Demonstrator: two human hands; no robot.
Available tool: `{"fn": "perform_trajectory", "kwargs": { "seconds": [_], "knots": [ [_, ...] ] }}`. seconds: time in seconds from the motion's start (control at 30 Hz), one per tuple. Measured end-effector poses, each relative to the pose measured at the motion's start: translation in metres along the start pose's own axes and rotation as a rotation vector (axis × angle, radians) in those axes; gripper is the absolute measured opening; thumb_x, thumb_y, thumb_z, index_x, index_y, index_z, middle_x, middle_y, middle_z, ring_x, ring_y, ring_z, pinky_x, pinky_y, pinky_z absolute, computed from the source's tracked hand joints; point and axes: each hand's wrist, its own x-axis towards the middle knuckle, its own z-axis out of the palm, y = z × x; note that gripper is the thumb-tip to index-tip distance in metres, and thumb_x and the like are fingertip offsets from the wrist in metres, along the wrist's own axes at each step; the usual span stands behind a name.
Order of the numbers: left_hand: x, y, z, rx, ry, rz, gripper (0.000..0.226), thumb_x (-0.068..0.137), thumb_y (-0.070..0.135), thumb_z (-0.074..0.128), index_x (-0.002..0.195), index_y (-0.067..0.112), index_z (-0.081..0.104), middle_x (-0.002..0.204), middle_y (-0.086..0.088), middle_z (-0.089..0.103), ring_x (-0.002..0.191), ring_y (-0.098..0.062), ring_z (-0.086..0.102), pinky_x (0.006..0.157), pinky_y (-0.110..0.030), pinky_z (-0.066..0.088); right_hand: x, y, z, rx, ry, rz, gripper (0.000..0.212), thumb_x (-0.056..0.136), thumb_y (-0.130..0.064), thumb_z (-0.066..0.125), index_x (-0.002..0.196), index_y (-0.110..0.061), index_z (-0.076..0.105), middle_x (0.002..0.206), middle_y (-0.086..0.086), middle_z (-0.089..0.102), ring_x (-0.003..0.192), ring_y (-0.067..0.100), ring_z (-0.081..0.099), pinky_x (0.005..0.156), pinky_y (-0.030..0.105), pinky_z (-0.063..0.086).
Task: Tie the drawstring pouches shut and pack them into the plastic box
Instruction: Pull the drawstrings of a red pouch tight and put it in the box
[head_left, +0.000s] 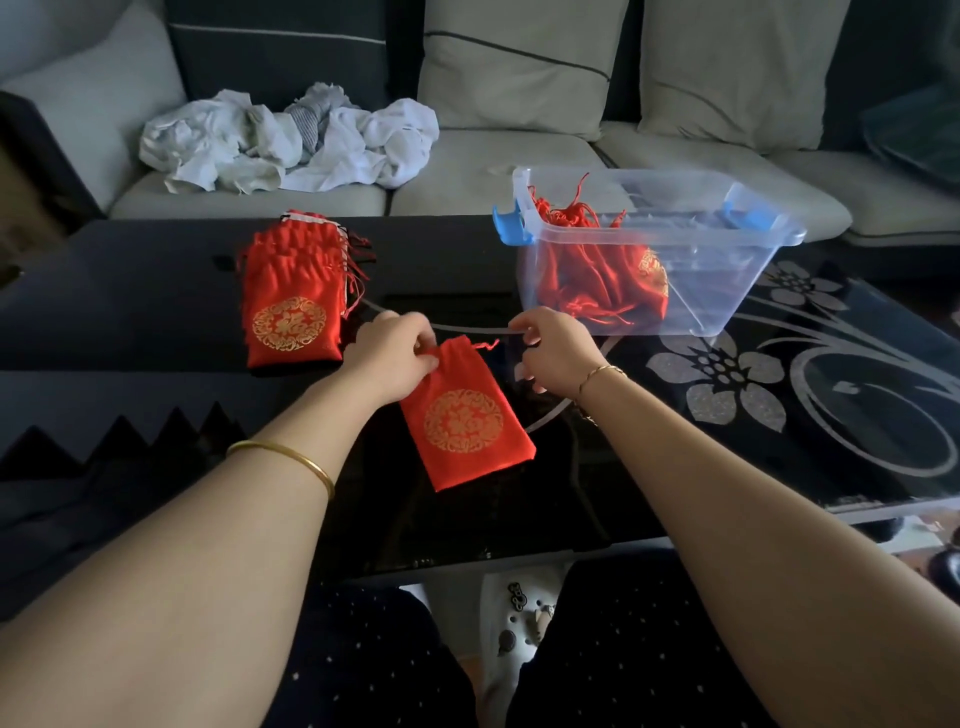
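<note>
While left hand (393, 347) pinches pouch (464, 420) mouth, right hand (557, 349) grips drawstring (488, 345).

Open tabletop (156, 291) beside box (727, 291)

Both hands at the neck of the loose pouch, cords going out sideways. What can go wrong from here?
1. The right hand seems to hold only the thin cord; it may slip before the pouch cinches.
2. The left hand pinches one side of the neck, so an uneven pull might drag the pouch across the glossy table.
3. Loose cords already stick up above the plastic box rim and may snag the next pouch.
</note>
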Motion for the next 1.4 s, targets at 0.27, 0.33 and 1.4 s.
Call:
{"fn": "perform_trajectory", "kwargs": {
  "seconds": [0.27, 0.33, 1.4],
  "knots": [
    [-0.011, 0.018, -0.015, -0.116, 0.016, 0.167, 0.003, 0.094, 0.024, 0.051, 0.094, 0.022, 0.049, 0.094, 0.006, 0.052, 0.094, -0.020, 0.054, 0.084, -0.043, 0.046, -0.014, -0.013, -0.016, 0.414, -0.121, 0.065, 0.040, 0.089, 0.004, 0.041, 0.121, -0.011, 0.059, 0.112, 0.008, 0.061, 0.072, 0.017, 0.065, 0.066, 0.031, 0.058],
    [-0.012, 0.017, -0.015, -0.142, 0.032, 0.167, 0.003, 0.095, 0.023, 0.051, 0.094, 0.021, 0.048, 0.089, 0.008, 0.050, 0.089, -0.017, 0.053, 0.076, -0.035, 0.044, -0.016, -0.014, -0.017, 0.448, -0.119, 0.067, 0.025, 0.093, -0.006, 0.047, 0.111, -0.007, 0.064, 0.096, 0.008, 0.064, 0.069, 0.013, 0.061, 0.062, 0.025, 0.057],
    [-0.017, 0.003, -0.027, -0.460, 0.151, -0.190, 0.019, 0.093, 0.019, 0.057, 0.084, 0.006, 0.068, 0.071, -0.002, 0.059, 0.065, -0.014, 0.053, 0.071, -0.031, 0.051, -0.004, 0.007, -0.020, 0.322, 0.285, 0.067, 0.018, 0.093, -0.003, 0.044, 0.099, -0.007, 0.061, 0.082, 0.008, 0.068, 0.067, 0.017, 0.066, 0.071, 0.033, 0.058]
  ]
}}
